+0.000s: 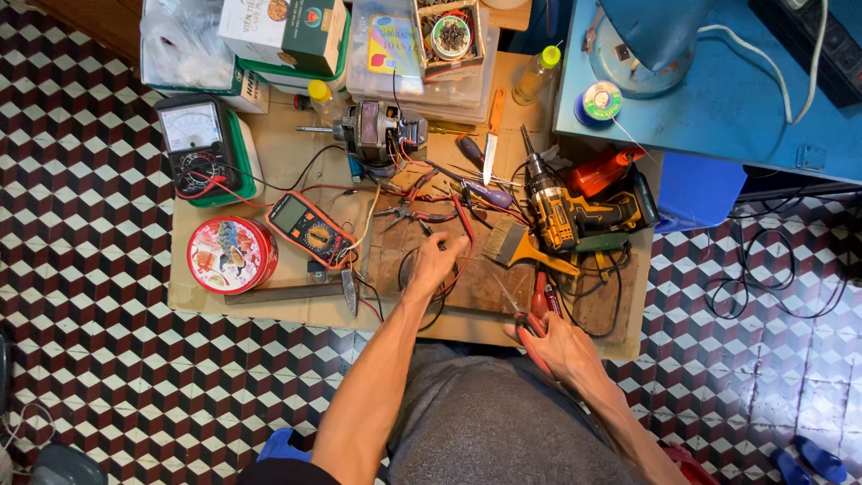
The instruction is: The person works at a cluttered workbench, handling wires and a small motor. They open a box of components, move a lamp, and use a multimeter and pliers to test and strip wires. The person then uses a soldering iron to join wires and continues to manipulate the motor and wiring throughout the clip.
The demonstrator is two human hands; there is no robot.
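My left hand reaches out over a wooden board and pinches a red wire among several red and black leads. My right hand rests at the board's near edge, closed around the red handles of a pair of pliers or cutters. The wires run back toward a small electric motor. An orange digital multimeter lies just left of my left hand.
A cardboard sheet covers the patterned tile floor. On it: an analog meter, a round red tin, a yellow cordless drill, a paintbrush, screwdrivers, a knife. A blue table stands at the right.
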